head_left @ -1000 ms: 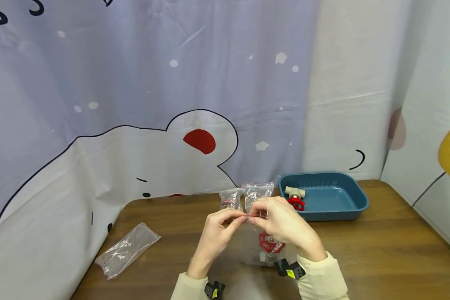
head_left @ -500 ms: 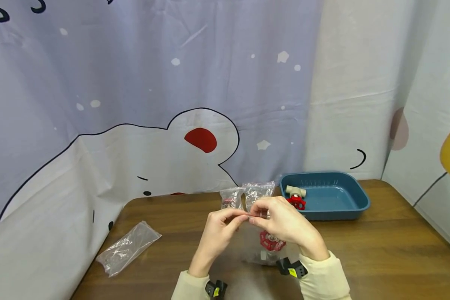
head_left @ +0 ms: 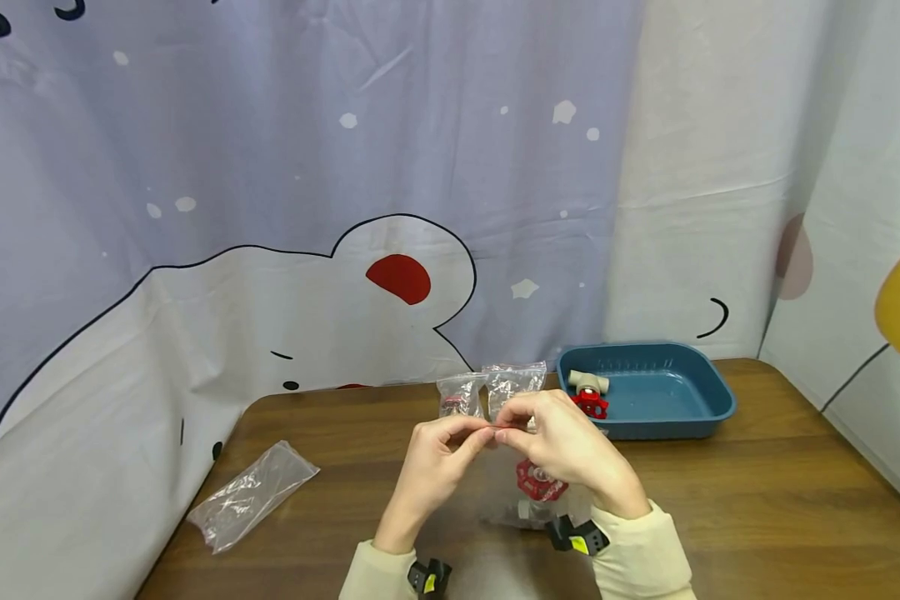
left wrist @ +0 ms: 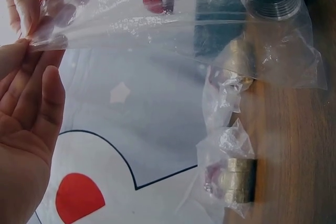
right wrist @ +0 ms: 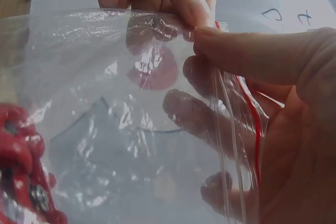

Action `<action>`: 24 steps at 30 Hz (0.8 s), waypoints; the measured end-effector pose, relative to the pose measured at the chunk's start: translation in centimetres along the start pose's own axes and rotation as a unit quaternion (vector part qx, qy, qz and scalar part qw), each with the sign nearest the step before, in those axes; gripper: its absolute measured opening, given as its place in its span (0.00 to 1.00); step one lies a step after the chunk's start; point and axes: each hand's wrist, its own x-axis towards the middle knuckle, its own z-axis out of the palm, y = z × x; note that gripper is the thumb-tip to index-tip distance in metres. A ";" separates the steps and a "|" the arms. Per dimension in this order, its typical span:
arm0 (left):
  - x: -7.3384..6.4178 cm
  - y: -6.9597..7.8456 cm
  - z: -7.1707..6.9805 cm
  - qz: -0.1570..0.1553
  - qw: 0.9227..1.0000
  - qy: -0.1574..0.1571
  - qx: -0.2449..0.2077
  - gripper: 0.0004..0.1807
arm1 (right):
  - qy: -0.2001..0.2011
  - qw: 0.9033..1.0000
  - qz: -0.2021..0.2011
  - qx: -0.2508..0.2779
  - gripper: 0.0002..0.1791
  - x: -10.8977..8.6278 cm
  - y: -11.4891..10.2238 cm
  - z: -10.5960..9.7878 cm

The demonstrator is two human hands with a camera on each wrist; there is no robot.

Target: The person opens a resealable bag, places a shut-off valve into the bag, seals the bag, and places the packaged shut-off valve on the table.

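A clear zip bag (right wrist: pixel 152 145) with a red stripe along its top hangs between my hands. Inside it is a metal valve with a red handwheel (head_left: pixel 542 481); its threaded silver end (left wrist: pixel 273 1) shows in the left wrist view. My left hand (head_left: pixel 437 467) pinches one corner of the bag's top edge between thumb and forefinger. Right beside those fingertips, my right hand (head_left: pixel 566 446) pinches the same edge, its other fingers behind the film in the right wrist view. Whether the zip is closed at the pinch cannot be told.
Two zip bags with valves, a left one (head_left: pixel 461 396) and a right one (head_left: pixel 516 383), stand behind my hands. A blue tray (head_left: pixel 678 432) at back right holds a pale valve with a red handwheel (head_left: pixel 591 403). A flat plastic bag (head_left: pixel 255 497) lies on the left.
My fingertips have drawn slightly closer together along the bag's top edge. Otherwise the hands, the bag and the valve stay nearly in place; the head view shifts slightly.
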 end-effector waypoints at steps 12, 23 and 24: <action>0.0 0.3 0.1 -0.011 1.000 -0.003 0.002 0.02 | -0.019 0.999 0.015 -0.030 0.08 -0.5 0.5 -0.8; 0.0 0.2 -0.3 0.001 1.000 -0.014 -0.001 0.02 | -0.026 0.999 0.012 -0.019 0.10 -0.5 0.5 -0.9; 0.0 0.1 -0.3 0.001 1.000 -0.016 -0.005 0.02 | -0.031 0.999 0.016 -0.018 0.09 -0.5 0.5 -1.0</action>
